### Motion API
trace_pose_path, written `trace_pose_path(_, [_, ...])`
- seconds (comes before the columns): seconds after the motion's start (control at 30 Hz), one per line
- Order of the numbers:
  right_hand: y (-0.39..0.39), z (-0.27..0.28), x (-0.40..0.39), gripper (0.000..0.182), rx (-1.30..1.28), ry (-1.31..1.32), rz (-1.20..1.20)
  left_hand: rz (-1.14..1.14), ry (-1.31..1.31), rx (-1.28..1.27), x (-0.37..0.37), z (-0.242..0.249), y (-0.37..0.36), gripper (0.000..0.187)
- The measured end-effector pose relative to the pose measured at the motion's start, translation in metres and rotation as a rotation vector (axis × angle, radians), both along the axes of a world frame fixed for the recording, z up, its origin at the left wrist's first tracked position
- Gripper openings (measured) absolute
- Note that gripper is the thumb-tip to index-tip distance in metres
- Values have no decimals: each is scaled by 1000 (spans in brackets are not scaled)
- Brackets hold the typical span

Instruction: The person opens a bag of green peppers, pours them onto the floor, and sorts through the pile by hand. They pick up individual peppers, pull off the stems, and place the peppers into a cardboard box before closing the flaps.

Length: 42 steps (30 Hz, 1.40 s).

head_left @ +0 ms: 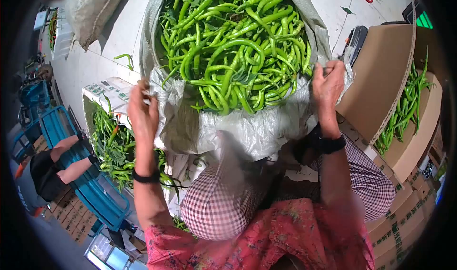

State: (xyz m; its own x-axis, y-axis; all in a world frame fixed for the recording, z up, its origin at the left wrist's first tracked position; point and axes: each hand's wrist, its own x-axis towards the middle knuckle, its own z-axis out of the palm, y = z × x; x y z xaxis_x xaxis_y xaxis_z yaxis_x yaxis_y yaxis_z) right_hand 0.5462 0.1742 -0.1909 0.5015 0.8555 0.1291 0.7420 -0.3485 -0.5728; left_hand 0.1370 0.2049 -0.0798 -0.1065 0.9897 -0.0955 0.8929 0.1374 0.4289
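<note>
A white woven sack [266,132] lies open in front of me, its mouth full of long green chili peppers [228,51]. At the left side of the sack's rim, my left hand [143,109] is closed with curled fingers on the crumpled plastic; its fingertips are partly blurred. My right hand [328,83] is closed on the rim at the right side, fingers bent around the folded edge. The near part of the sack hangs wrinkled toward my knees.
On the left stands a white box [90,113] of green peppers with leaves and a few red ones. A cardboard box [376,79] on the right holds more peppers. Another sack [93,8] is at upper left. A person sits near a blue bench [85,165].
</note>
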Motion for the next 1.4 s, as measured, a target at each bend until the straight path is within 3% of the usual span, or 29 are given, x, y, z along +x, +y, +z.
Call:
trace_pose_path(0.03, [-8,4,-8,30,-4,3,-2,40,-164,-160,19,8,-19,40])
trace_pose_path(0.1, [-26,8,-19,33,-302,571,138,96,-512,-426,41,-11,-63,35])
trace_pose_path(0.13, [-41,-7,-21,33,-303,569,138,167,-602,-538,46,-26,-81,40])
trace_pose_path(0.17, [-61,-36,-22,37,-407,605,139,143,-438,-438,50,-46,-100,47])
trace_pose_path(0.23, [-83,-80,-12,42,-510,633,139,518,-486,-352,20,-125,-135,55])
trace_pose_path(0.3, [-96,-105,-3,57,-576,539,-109,1001,-834,-741,-24,-177,-132,50])
trace_pose_path(0.33, [-94,-90,-5,65,-606,816,-258,848,-856,-730,-6,-162,-117,32])
trace_pose_path(0.37, [-94,-91,-9,65,-605,813,-256,848,-859,-729,5,-172,-111,32])
trace_pose_path(0.43, [-97,-99,-12,64,-528,1014,-413,1210,-1259,-344,20,-200,-108,23])
trace_pose_path(0.47, [-98,-119,-7,55,-581,1042,-420,953,-1507,-548,-28,-259,-126,25])
trace_pose_path(0.57, [-73,-139,11,39,-635,1328,-443,1132,-1691,-428,38,-192,-84,34])
trace_pose_path(0.6, [-61,-142,10,35,-573,1307,-482,1291,-1607,-369,24,-203,-80,42])
trace_pose_path(0.63, [-49,-134,6,35,-580,1307,-478,1164,-1576,-370,18,-202,-78,45])
trace_pose_path(0.7, [-30,-114,-5,30,-275,1437,-695,1031,-1636,-220,14,-207,-54,45])
trace_pose_path(0.73, [-26,-118,-2,28,-235,1568,-640,957,-1510,-248,6,-206,-50,49])
trace_pose_path(0.77, [-21,-123,-2,28,-164,1636,-846,869,-1394,-271,1,-208,-40,53])
trace_pose_path(0.8, [-17,-128,1,27,-85,1737,-803,833,-1568,-122,11,-218,-29,58])
trace_pose_path(0.9, [-20,-159,13,24,119,1985,-672,673,-2053,-238,-2,-245,-15,56])
trace_pose_path(0.93, [-20,-169,15,22,166,2009,-614,789,-2010,-222,5,-238,-7,55])
trace_pose_path(1.03, [-13,-170,14,19,190,1985,-634,748,-1854,-342,-1,-234,4,45])
trace_pose_path(1.1, [-17,-188,19,19,18,1353,-49,579,-1506,-428,-16,-232,8,43])
trace_pose_path(1.13, [-9,-166,11,18,-86,1111,8,475,-1317,-465,-24,-229,8,42])
trace_pose_path(1.17, [-5,-163,15,18,-89,1108,2,374,-1126,-485,-33,-229,7,41])
trace_pose_path(1.23, [6,-155,20,19,-101,1509,-9,171,-761,-473,-47,-231,6,39])
trace_pose_path(1.27, [13,-79,-7,24,-7,627,385,108,-648,-452,-50,-227,5,38])
trace_pose_path(1.3, [21,-71,5,24,-11,615,380,65,-579,-435,-52,-227,6,37])
trace_pose_path(1.33, [24,-67,17,23,-281,920,315,75,-659,-413,-40,-205,10,30])
trace_pose_path(1.37, [25,-66,22,25,-556,1220,233,10,-460,-390,-44,-201,14,31])
trace_pose_path(1.4, [31,-85,-5,26,-105,870,347,-272,-138,-353,-55,-201,17,31])
